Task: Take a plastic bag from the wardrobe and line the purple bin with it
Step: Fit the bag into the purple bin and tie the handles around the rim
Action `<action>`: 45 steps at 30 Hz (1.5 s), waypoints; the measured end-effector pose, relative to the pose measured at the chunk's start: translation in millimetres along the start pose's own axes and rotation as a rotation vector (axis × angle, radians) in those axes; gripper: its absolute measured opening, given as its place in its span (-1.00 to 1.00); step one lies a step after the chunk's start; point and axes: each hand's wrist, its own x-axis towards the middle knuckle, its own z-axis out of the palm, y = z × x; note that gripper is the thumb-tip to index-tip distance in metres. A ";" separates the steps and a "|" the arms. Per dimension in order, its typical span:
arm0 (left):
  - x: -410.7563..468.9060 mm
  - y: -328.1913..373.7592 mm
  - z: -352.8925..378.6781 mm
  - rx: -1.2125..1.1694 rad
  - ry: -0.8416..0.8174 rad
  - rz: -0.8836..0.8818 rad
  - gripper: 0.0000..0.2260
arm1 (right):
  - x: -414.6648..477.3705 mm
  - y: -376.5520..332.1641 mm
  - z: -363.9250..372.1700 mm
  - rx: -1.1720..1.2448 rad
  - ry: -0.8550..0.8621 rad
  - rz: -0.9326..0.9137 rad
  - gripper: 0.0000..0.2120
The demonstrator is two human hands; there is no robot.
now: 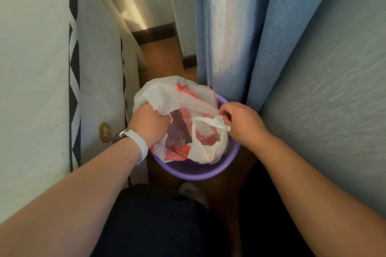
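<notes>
A round purple bin (196, 171) stands on the wooden floor between a mattress and a curtain. A white plastic bag with red print (183, 98) sits in it, its mouth spread open and bulging above the far rim. My left hand (149, 125), with a white watch strap on the wrist, grips the bag's left edge over the bin's left rim. My right hand (242, 121) pinches a twisted white handle of the bag at the bin's right side. The bin's near rim shows bare purple.
A white mattress (41, 69) with a black-and-white zigzag trim and a gold badge fills the left. Blue curtains (240, 27) and a textured wall (334, 100) close in on the right. Wooden floor (160, 54) runs ahead to a dark skirting board. My dark-clad legs are below.
</notes>
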 end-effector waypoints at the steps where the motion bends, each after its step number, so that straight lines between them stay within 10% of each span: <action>1: -0.5 0.3 0.5 -0.038 -0.026 0.018 -0.93 | -1.3 4.8 -1.3 -0.012 -0.013 -0.004 -0.93; 7: 0.3 7.8 2.9 -0.156 -0.077 0.118 -0.82 | -6.4 34.3 -8.5 0.040 0.043 0.015 -0.85; 14: -12.0 25.3 -12.2 0.238 0.292 0.530 -0.82 | -11.2 36.5 -15.1 0.137 0.265 -0.025 -0.89; 18: -5.6 26.5 -17.9 0.195 0.467 0.515 -0.40 | -16.2 27.5 -22.3 0.182 0.361 -0.042 -0.87; 21: 3.7 26.3 -16.2 0.191 0.345 0.495 -0.21 | -20.4 22.3 -17.0 0.258 0.368 -0.002 -0.87; 25: 22.0 23.8 -2.1 0.224 0.225 0.535 -0.46 | -22.5 12.1 -7.2 0.463 0.184 0.107 -0.70; 31: 44.9 6.1 19.4 0.102 0.168 0.316 -0.56 | -22.9 6.5 15.8 0.155 -0.123 0.075 -0.61; 35: 50.7 -4.0 24.3 0.022 0.041 0.195 -0.36 | -24.7 7.9 12.4 0.127 -0.047 0.026 -0.85; 45: 36.7 -9.5 41.4 -0.154 -0.362 0.148 -0.73 | -29.6 11.8 7.3 0.142 0.148 -0.048 -0.89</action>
